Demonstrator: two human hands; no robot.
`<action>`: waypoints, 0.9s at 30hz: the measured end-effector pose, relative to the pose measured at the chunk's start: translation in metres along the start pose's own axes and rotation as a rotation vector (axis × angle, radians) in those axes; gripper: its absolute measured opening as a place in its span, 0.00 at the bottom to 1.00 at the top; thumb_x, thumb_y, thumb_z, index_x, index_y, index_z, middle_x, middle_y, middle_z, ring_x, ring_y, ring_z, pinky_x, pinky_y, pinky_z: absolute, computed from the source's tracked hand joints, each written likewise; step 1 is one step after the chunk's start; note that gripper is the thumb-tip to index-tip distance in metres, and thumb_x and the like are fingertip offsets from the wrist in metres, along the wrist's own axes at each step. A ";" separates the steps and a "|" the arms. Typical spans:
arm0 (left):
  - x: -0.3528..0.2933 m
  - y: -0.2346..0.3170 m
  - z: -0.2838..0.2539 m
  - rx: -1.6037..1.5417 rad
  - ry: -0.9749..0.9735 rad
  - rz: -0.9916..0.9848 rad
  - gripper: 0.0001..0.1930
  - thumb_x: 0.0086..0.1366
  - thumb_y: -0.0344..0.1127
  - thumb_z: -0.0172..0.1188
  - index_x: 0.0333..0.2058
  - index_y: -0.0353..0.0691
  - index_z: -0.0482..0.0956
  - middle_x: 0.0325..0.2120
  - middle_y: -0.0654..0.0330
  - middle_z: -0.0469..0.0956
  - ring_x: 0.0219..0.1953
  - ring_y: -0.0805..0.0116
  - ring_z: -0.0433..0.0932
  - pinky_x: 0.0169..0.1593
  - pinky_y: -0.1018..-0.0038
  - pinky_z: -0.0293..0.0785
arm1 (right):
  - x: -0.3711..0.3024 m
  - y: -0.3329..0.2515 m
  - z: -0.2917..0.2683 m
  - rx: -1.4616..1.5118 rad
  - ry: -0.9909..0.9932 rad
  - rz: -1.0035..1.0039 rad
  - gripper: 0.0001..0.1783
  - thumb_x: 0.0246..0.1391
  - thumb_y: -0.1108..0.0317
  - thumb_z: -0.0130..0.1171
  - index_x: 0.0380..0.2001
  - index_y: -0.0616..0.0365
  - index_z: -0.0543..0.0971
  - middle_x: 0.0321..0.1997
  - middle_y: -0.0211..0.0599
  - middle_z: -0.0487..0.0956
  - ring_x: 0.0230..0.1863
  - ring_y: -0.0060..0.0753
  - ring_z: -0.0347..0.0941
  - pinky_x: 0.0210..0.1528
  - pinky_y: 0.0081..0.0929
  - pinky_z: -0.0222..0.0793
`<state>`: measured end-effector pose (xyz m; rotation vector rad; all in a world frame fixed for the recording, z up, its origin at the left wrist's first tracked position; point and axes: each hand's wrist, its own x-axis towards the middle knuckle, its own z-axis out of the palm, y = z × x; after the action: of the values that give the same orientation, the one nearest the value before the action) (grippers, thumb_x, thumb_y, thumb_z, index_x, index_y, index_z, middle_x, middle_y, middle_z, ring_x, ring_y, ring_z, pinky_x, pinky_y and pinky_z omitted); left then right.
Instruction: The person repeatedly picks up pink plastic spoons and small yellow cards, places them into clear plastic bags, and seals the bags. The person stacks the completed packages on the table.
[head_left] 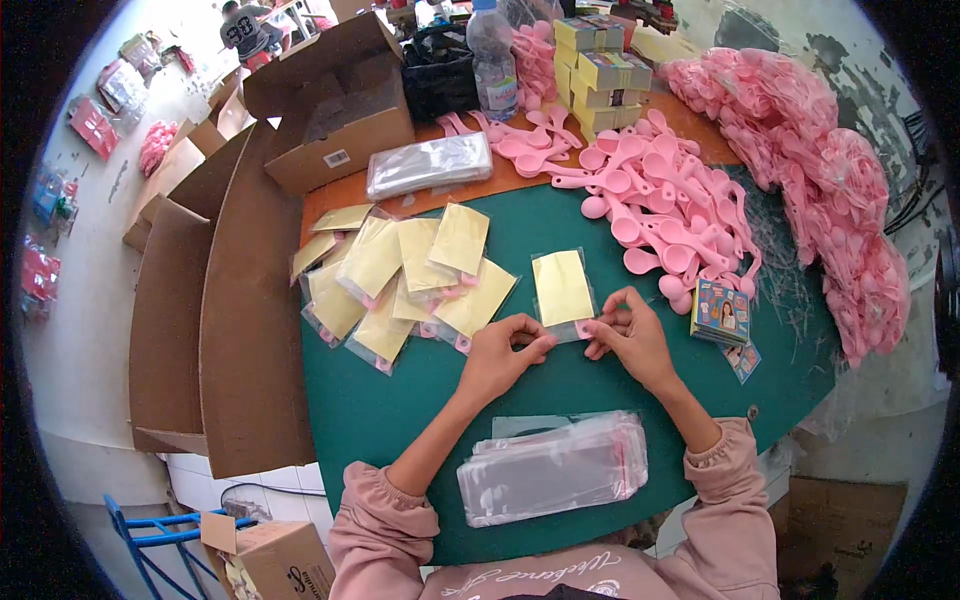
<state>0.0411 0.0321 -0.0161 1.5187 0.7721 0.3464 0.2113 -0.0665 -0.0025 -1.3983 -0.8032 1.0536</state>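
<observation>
A clear plastic bag with a pale yellow card [562, 287] inside lies flat on the green table top [400, 400], a bit of pink showing at its lower edge. At the bag's lower left corner, my left hand [503, 352] is closed, thumb and forefinger together. Pinched on its lower right, beside the pink piece, is my right hand [636, 342]. Several filled bags [372, 258] with yellow cards lie overlapping to the left. Between my forearms sits a stack of clear plastic bags [552, 472].
Loose pink measuring spoons [668, 190] heap up at the far right, with a stack of printed cards [720, 312] in front. Bagged pink spoons [810, 170] line the right side. Cardboard boxes [255, 300] border the left edge; a water bottle [494, 70] stands at the back.
</observation>
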 end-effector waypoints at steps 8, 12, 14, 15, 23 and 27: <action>-0.002 0.008 0.008 -0.107 0.134 0.019 0.10 0.56 0.29 0.58 0.34 0.37 0.66 0.29 0.60 0.73 0.30 0.77 0.75 0.26 0.84 0.71 | 0.002 0.006 -0.002 -0.059 -0.029 -0.015 0.10 0.50 0.75 0.55 0.29 0.61 0.63 0.22 0.38 0.74 0.21 0.25 0.75 0.21 0.18 0.71; 0.001 0.003 0.009 -0.022 0.130 0.067 0.08 0.57 0.30 0.56 0.34 0.36 0.68 0.28 0.61 0.74 0.28 0.77 0.76 0.23 0.82 0.71 | 0.001 0.003 0.001 -0.078 -0.019 -0.009 0.11 0.51 0.74 0.54 0.37 0.64 0.66 0.23 0.38 0.74 0.22 0.25 0.74 0.21 0.19 0.71; -0.001 0.009 0.010 0.005 0.134 0.086 0.10 0.57 0.30 0.56 0.37 0.37 0.69 0.30 0.60 0.74 0.28 0.78 0.76 0.22 0.83 0.71 | 0.001 0.005 0.000 -0.095 -0.021 -0.029 0.14 0.51 0.74 0.54 0.40 0.64 0.66 0.23 0.39 0.74 0.22 0.24 0.74 0.21 0.18 0.71; -0.002 0.011 0.010 0.033 0.139 0.105 0.12 0.57 0.30 0.56 0.40 0.37 0.70 0.32 0.59 0.75 0.28 0.78 0.76 0.22 0.83 0.71 | 0.001 0.006 0.000 -0.111 -0.025 -0.051 0.16 0.51 0.74 0.54 0.43 0.65 0.66 0.24 0.39 0.74 0.21 0.24 0.74 0.20 0.18 0.70; -0.010 0.032 -0.041 0.455 0.197 0.269 0.17 0.53 0.31 0.58 0.44 0.42 0.73 0.41 0.57 0.73 0.33 0.67 0.75 0.37 0.73 0.71 | 0.073 -0.031 -0.021 -1.153 0.352 -0.728 0.13 0.48 0.64 0.54 0.34 0.62 0.72 0.28 0.44 0.72 0.29 0.45 0.69 0.38 0.37 0.67; -0.031 0.056 -0.033 1.153 0.355 0.410 0.15 0.52 0.38 0.60 0.38 0.40 0.74 0.39 0.54 0.73 0.37 0.56 0.74 0.40 0.66 0.70 | 0.122 -0.022 -0.050 -1.422 0.505 -0.571 0.12 0.45 0.67 0.54 0.31 0.64 0.72 0.31 0.46 0.73 0.30 0.50 0.70 0.35 0.41 0.67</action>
<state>0.0119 0.0401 0.0487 2.7711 1.0021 0.5217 0.3039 0.0301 -0.0007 -2.1986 -1.5196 -0.5225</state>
